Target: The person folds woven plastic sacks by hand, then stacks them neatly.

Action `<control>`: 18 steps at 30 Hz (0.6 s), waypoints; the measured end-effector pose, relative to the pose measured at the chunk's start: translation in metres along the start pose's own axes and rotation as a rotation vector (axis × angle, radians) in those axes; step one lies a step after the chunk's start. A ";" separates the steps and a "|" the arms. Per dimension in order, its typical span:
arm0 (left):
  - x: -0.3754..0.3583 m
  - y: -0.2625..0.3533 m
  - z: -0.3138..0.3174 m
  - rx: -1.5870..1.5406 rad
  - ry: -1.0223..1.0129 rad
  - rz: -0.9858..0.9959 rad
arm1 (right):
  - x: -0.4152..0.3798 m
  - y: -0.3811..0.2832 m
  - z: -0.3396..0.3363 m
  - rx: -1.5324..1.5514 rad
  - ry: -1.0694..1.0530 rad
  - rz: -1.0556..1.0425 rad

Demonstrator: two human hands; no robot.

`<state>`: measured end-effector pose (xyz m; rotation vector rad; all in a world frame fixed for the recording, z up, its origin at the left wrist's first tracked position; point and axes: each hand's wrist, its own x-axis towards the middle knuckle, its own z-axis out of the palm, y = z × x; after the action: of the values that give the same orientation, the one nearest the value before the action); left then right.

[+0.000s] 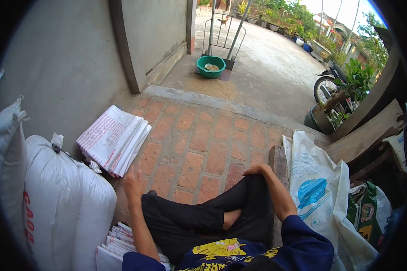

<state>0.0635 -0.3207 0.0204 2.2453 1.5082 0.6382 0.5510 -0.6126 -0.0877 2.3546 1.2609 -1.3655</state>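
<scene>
My left hand [134,179] is raised just in front of a stack of folded white woven sacks [111,137] with red and purple print, which lies on the brick floor by the wall. Motion blurs its fingers, so their pose and any contact with the stack cannot be made out. My right hand [256,169] rests on my bent right knee, fingers stretched out and holding nothing. Beside my left forearm, low in the view, lies a second pile of folded sacks [117,244], partly hidden by my arm. My legs are crossed on the floor.
Full white sacks [54,194] stand along the left wall. To the right are a wooden beam [278,169] and a large white sack [312,180]. Past the concrete threshold, a green basin [211,72] sits on a hand truck [230,49]; a motorbike [328,86] stands farther right.
</scene>
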 end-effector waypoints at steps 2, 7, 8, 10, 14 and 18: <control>-0.041 0.035 -0.027 0.072 -0.155 -0.147 | -0.014 -0.032 -0.010 -0.027 -0.048 0.141; -0.130 0.041 -0.018 0.516 0.237 0.031 | -0.021 -0.066 -0.017 -0.027 -0.200 0.381; -0.144 0.040 -0.018 0.521 0.240 0.024 | -0.026 -0.068 -0.019 0.018 -0.228 0.382; -0.170 0.051 -0.033 0.562 0.263 0.093 | -0.016 -0.060 -0.012 0.059 -0.263 0.378; -0.216 0.046 -0.093 0.213 -0.340 -0.204 | -0.022 -0.063 -0.013 -0.109 -0.125 0.245; -0.263 0.002 -0.154 0.360 -0.188 -0.449 | -0.034 -0.072 -0.015 -0.152 -0.008 0.247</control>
<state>-0.1058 -0.5591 0.1063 2.0146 2.0582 0.0221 0.5013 -0.5795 -0.0333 2.3054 0.9930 -1.1599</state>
